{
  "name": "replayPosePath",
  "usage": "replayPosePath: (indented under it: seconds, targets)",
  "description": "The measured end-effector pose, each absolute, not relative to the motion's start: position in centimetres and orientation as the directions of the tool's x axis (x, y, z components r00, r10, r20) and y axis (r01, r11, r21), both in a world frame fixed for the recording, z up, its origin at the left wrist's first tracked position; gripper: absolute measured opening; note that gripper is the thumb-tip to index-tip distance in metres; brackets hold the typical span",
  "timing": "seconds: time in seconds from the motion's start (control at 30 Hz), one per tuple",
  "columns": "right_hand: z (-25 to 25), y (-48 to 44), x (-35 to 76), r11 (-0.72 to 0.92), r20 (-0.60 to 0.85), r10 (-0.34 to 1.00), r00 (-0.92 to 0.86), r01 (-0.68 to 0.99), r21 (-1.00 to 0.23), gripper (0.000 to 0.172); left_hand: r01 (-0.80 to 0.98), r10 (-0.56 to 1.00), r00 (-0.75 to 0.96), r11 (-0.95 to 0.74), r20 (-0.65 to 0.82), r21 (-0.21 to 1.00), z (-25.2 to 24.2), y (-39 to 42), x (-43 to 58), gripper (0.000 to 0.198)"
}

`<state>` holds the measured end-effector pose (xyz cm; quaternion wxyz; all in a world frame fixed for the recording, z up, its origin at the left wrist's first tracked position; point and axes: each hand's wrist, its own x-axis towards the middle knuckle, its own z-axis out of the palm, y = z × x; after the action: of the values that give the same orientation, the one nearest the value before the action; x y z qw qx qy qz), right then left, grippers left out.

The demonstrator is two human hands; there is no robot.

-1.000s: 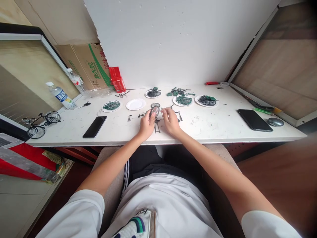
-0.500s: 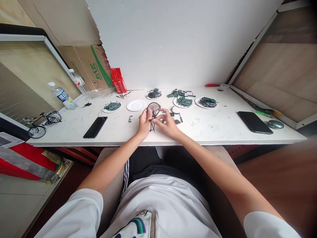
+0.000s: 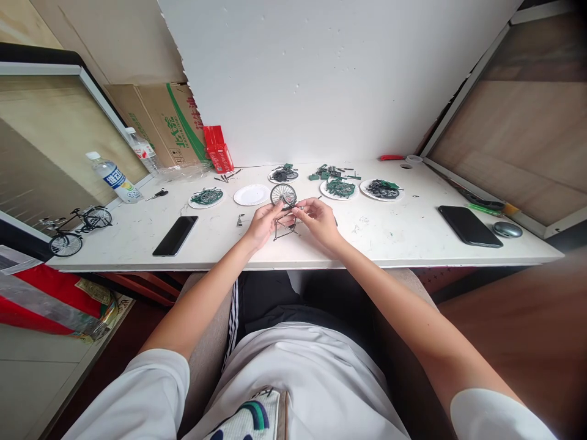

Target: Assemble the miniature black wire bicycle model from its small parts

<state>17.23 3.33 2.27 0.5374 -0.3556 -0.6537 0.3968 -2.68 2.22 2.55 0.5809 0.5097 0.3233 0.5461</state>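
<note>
Between both hands, above the front middle of the table, is a partly built model bicycle [image 3: 285, 229]: a dark thin frame with one spoked wheel [image 3: 283, 195] at its far end. My left hand [image 3: 265, 223] pinches it from the left, close below the wheel. My right hand [image 3: 318, 219] closes its thumb and fingers on the frame from the right. The fingers cover the joint between wheel and frame. Left of my left hand lies a small dark part [image 3: 240, 220]. Other loose parts behind my right hand are mostly hidden.
Paper plates with green and black model parts [image 3: 206, 196] stand along the back, beside a bare white plate [image 3: 252, 195]. A finished model bicycle [image 3: 79, 227] and a bottle [image 3: 115, 178] are at the left. Phones [image 3: 176, 236] lie on both sides, with a mouse [image 3: 507, 229] at the right.
The model bicycle has turned in my hands, so its frame now spreads to the right below the wheel. My right hand has shifted slightly up and right and still grips it.
</note>
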Motion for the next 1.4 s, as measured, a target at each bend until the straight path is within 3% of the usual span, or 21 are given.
replayPosePath:
  seconds: [0.2,0.5,0.73,0.83,1.17,1.27,1.4]
  targets:
    - [2.9,4.2,18.4,0.459,0.449,0.879,-0.160,0.027,-0.888,0.056,-0.213,0.960,0.249,-0.075,0.128,0.974,2.3,1.9,-2.8,0.057]
    - [3.2,4.8,19.2,0.552,0.524,0.825,-0.210,0.110,-0.826,0.057,-0.251,0.949,0.300,-0.023,0.101,0.968,2.2,1.8,-2.7,0.059]
    - [3.8,4.7,19.8,0.552,0.484,0.798,-0.358,0.113,-0.826,0.055,-0.262,0.966,0.241,-0.027,0.093,0.965,2.9,1.7,-2.9,0.058]
    - [4.3,5.0,20.5,0.510,0.451,0.837,-0.310,0.142,-0.848,0.061,-0.233,0.979,0.184,-0.046,0.090,0.971,3.6,1.9,-3.8,0.056]
    - [4.0,7.0,23.3,0.432,0.374,0.901,-0.219,0.396,-0.810,0.056,-0.008,0.996,0.092,0.000,0.001,1.000,7.3,3.9,-12.8,0.045]
    - [3.6,7.4,23.6,0.441,0.388,0.897,-0.210,0.411,-0.798,0.053,0.127,0.991,0.095,0.078,-0.091,0.989,7.6,4.1,-16.0,0.045]
    - [3.3,7.8,24.0,0.442,0.399,0.897,-0.192,0.439,-0.783,0.049,0.216,0.973,-0.032,0.230,-0.229,0.949,7.9,4.0,-19.1,0.049]
